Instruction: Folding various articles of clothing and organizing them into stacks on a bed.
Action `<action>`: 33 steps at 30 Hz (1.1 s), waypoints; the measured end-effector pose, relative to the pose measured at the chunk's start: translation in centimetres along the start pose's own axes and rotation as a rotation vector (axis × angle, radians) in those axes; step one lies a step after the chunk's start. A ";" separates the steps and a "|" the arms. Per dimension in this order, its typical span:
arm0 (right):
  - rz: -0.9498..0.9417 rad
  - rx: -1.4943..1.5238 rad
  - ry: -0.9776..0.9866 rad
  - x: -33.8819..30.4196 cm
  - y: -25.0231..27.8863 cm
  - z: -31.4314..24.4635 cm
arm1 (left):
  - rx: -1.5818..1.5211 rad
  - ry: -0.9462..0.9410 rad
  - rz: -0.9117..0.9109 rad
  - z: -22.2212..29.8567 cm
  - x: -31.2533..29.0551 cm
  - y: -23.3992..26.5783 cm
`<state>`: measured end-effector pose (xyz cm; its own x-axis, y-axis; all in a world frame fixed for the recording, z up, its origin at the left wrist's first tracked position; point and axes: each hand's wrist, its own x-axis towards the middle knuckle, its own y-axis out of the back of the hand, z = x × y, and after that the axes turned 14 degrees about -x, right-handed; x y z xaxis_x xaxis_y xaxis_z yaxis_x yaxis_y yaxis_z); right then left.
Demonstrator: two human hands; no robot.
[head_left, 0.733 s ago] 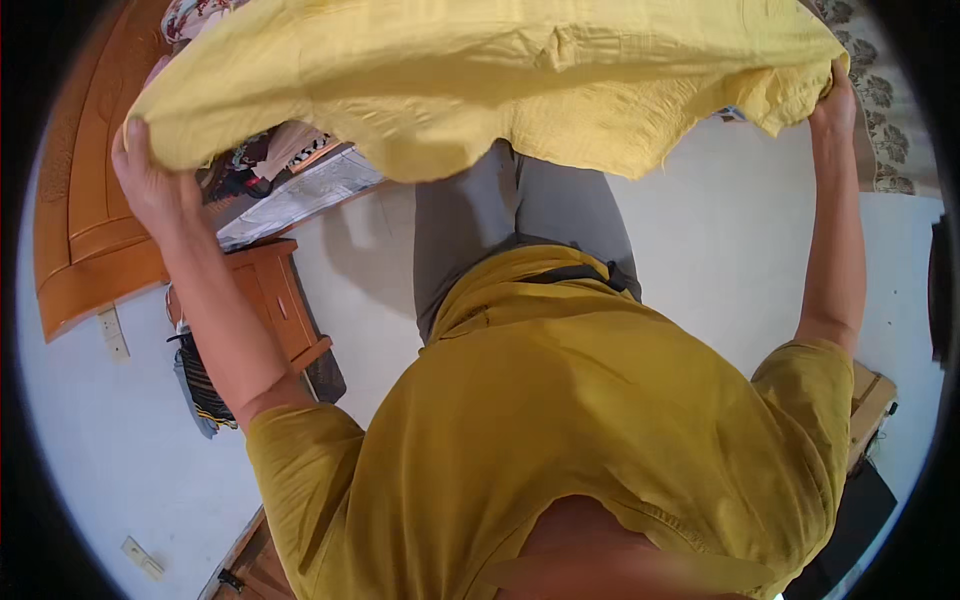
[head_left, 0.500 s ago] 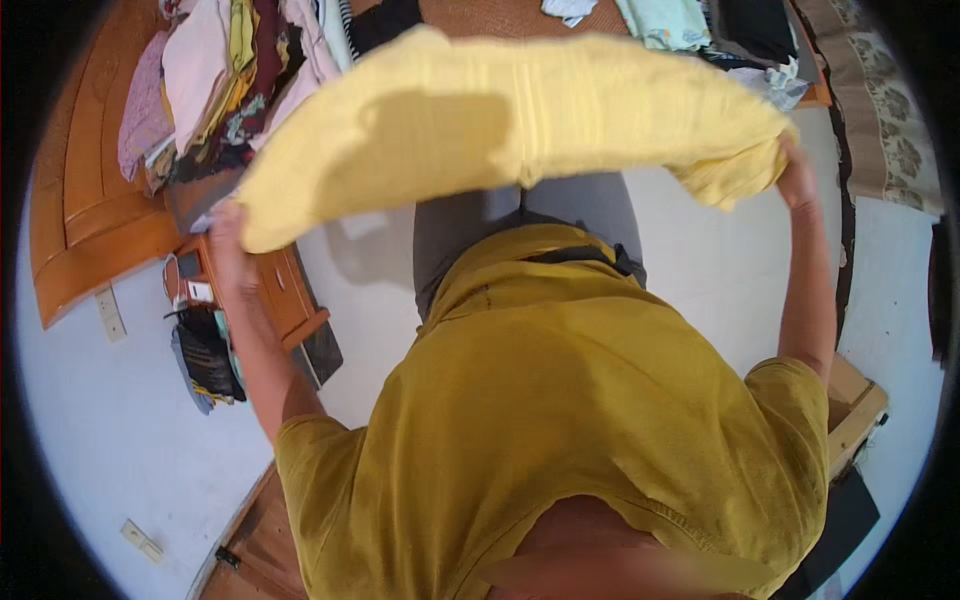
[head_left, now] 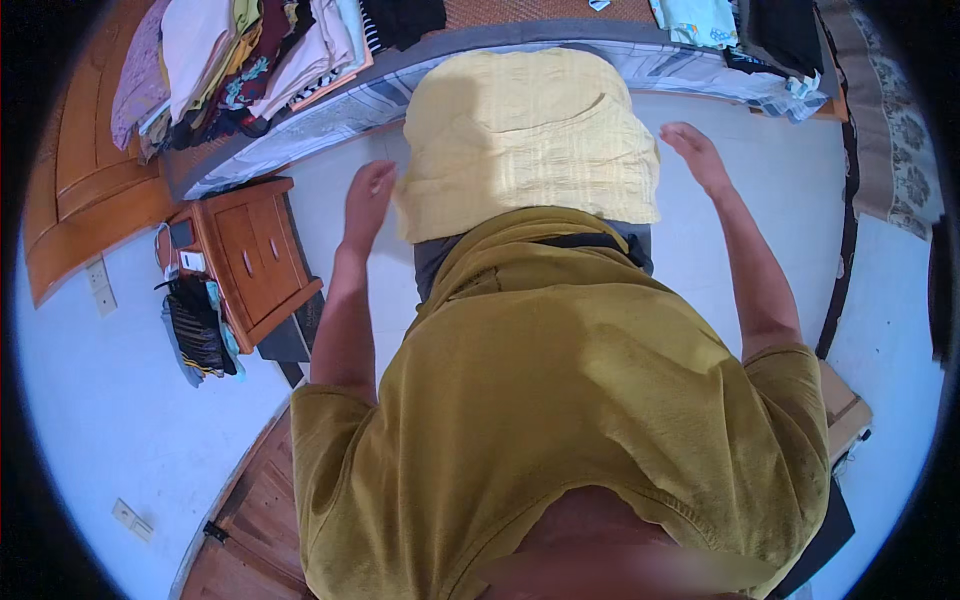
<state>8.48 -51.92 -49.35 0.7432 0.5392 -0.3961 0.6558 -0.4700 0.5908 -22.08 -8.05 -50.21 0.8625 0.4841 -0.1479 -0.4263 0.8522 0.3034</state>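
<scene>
A pale yellow cloth [head_left: 530, 140] with a finely ribbed weave lies spread over my thighs, its far edge rounded and a small crease near the upper right. Whether it is a garment cannot be made out. Just off its left edge, my left hand [head_left: 370, 200] is raised with the fingers loosely bent and nothing in them. On the other side, my right hand [head_left: 692, 155] hovers a little beyond the cloth's right edge, fingers stretched toward it and holding nothing. Both hands appear apart from the cloth.
Ahead is a bed edge [head_left: 300, 150] with a heap of clothes [head_left: 215, 65] at the left and folded clothes [head_left: 697, 20] at the right. A wooden nightstand [head_left: 250, 255] stands to my left. A patterned curtain [head_left: 885, 130] hangs at the far right.
The yellow cloth, stretched wide in the air between both hands before, has come down onto my thighs. My hands have let go and moved inward toward its sides.
</scene>
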 end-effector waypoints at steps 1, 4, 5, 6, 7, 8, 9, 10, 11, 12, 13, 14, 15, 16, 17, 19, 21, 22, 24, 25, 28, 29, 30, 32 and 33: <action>0.023 0.054 0.052 0.8 -1.2 -1.3 | 0.000 -0.055 -0.037 0.7 0.8 -1.3; -0.005 0.122 0.076 2.4 -3.2 -3.8 | 0.089 -0.046 -0.110 2.8 2.3 -4.4; -0.049 0.135 0.046 2.7 -3.3 -4.2 | 0.090 -0.044 -0.107 3.1 2.7 -4.8; -0.051 0.135 0.047 3.2 -3.3 -4.1 | 0.095 0.044 -0.099 3.4 2.9 -5.0; -0.082 0.129 0.021 3.6 -3.1 -4.3 | 0.099 0.133 -0.094 3.5 3.2 -5.1; -0.113 0.123 -0.007 3.8 -3.0 -4.4 | 0.099 0.134 -0.094 3.6 3.5 -4.9; -0.113 0.123 -0.009 3.5 -2.8 -4.4 | 0.081 0.199 -0.130 3.7 3.7 -4.7; -0.249 0.145 -0.029 2.9 -2.3 -6.3 | 0.062 0.267 -0.159 3.7 3.7 -4.4; -0.377 0.167 -0.051 2.4 -1.6 -7.5 | 0.060 0.267 -0.159 4.0 4.0 -4.2; -0.377 0.165 -0.052 2.4 -1.1 -7.6 | 0.011 0.307 -0.246 4.4 4.2 -3.9; -0.454 0.129 -0.010 2.3 -0.7 -7.6 | -0.037 0.347 -0.332 4.6 4.3 -3.7; -0.531 0.094 0.032 2.2 -0.3 -7.7 | -0.036 0.348 -0.333 4.8 4.4 -3.5; -0.532 0.095 0.032 2.2 0.1 -7.8 | -0.119 0.358 -0.350 5.0 4.4 -3.3; -0.533 0.134 0.032 2.0 0.7 -8.4 | -0.199 0.368 -0.368 5.3 4.6 -3.2; -0.536 0.169 0.031 1.7 1.4 -9.2 | -0.201 0.368 -0.369 5.9 4.6 -2.9; -0.472 0.411 0.004 0.5 2.0 -11.7 | -0.389 0.207 -0.355 7.3 4.8 -2.3; -0.469 0.645 0.027 1.2 2.6 -10.4 | -0.567 0.349 -0.286 9.0 5.8 -2.5; -0.468 0.646 0.029 1.9 2.0 -9.9 | -0.738 0.490 -0.202 9.5 6.4 -2.7; -0.323 0.562 -0.128 2.9 0.6 -10.1 | -0.779 0.554 -0.146 9.1 7.5 -3.5; -0.325 0.641 -0.123 2.9 0.0 -11.0 | -0.926 0.622 -0.159 8.2 7.6 -3.8; -0.271 0.621 -0.076 2.5 -1.9 -12.8 | -1.095 0.642 -0.182 9.6 6.6 -6.0; -0.248 0.606 -0.042 1.9 -2.5 -13.9 | -1.102 0.594 -0.172 10.9 5.9 -7.1; -0.255 0.616 -0.042 1.6 -2.9 -14.6 | -1.092 0.599 -0.165 11.5 5.3 -8.3; -0.227 0.364 -0.019 1.0 -3.6 -16.0 | -1.002 0.500 -0.160 12.7 4.2 -10.7; -0.223 0.353 0.032 0.7 -4.4 -16.1 | -1.004 0.499 -0.163 13.5 3.8 -11.7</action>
<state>4.03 -38.25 -40.94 0.5774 0.6737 -0.4613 0.8092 -0.5474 0.2134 -10.16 -18.91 -41.61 0.8182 0.1859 -0.5440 -0.5389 0.5775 -0.6133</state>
